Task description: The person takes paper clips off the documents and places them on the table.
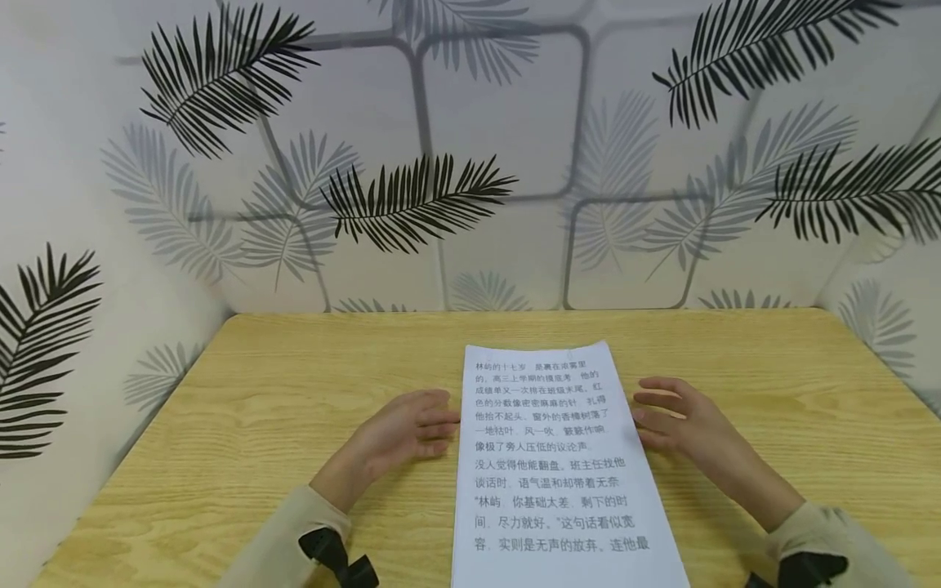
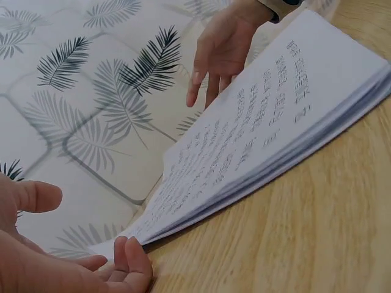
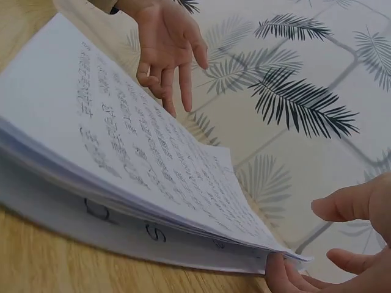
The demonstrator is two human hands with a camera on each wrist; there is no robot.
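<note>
A stack of white paper sheets (image 1: 551,563) printed with Chinese text lies on the wooden table, between my two hands. My left hand (image 1: 408,429) is beside its left edge, fingers relaxed and slightly bent, fingertips right at the sheets. In the left wrist view the fingertips (image 2: 134,259) meet the far end of the stack's side. On the other side, my right hand (image 1: 680,425) has its fingers loosely spread against the right edge. The right wrist view shows a fingertip (image 3: 278,268) at the layered side, where the lower sheets (image 3: 122,223) bear large letters.
The light wood table (image 1: 257,457) stretches to both sides of the paper. Behind it rises a pale backdrop (image 1: 500,122) with dark and grey leaf prints. Black straps (image 1: 327,551) sit over the beige sleeves (image 1: 275,539).
</note>
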